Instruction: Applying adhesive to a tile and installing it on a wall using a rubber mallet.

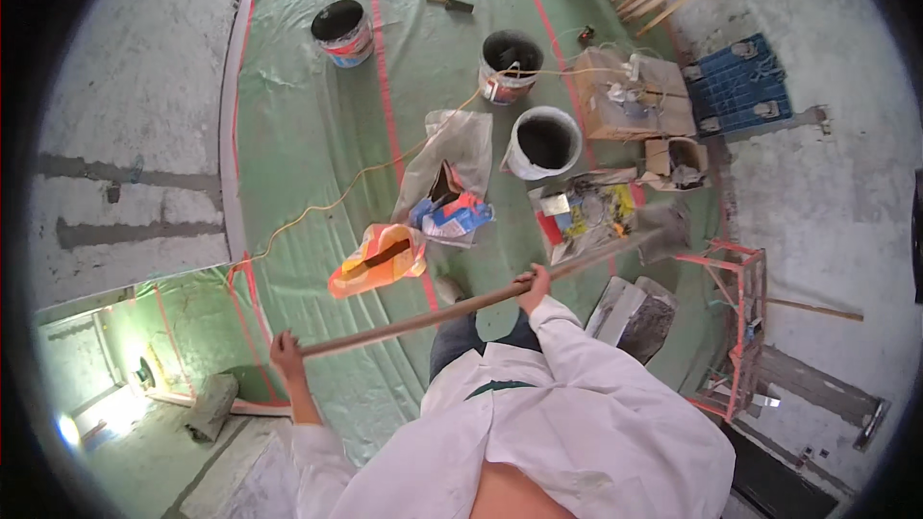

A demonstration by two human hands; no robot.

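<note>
A long-handled shovel lies slantwise across the front of my body, its wooden handle [413, 324] running from lower left to upper right. My left hand [286, 356] is closed round the handle's left end. Farther along, my right hand [535, 286] grips the same handle near its middle. The grey, slightly blurred blade [665, 229] is at the right, beside a plastic sheet [591, 216] with yellow and red scraps on it. Beyond the handle are an opened orange-and-white bag [380, 259] and a blue-and-red bag [454, 215].
Green sheeting with red tape covers the floor [308, 135]. Buckets [543, 142], [510, 65], [343, 34] stand ahead. A yellow cord [356, 178] crosses the floor toward a cardboard box [635, 96]. At right are filled sacks [635, 317] and a red metal frame [740, 327].
</note>
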